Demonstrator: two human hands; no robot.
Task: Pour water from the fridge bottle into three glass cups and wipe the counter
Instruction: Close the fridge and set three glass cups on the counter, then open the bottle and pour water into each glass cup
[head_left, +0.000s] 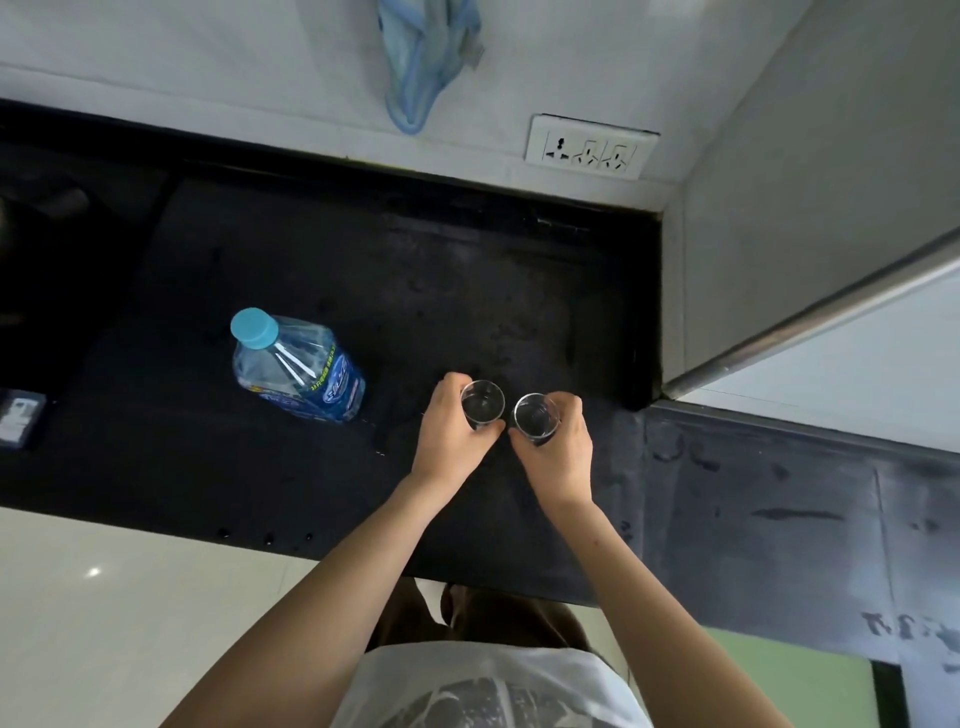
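Head view: on the black stone counter (260, 249), the left hand (447, 434) curls round 1 small clear glass cup (483, 402), and the right hand (563, 441) curls round a 2nd clear glass cup (536, 417) just beside it at 3 o'clock. The capped clear plastic water bottle with a blue label (296, 366) stands at 9 o'clock of the cups; its writing is too blurred to read. A light blue cloth (421, 57) hangs on the wall at 12 o'clock, a white socket plate (589, 147) at 1 o'clock.

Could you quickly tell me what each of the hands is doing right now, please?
Left hand: grips the left glass cup.
Right hand: grips the right glass cup.
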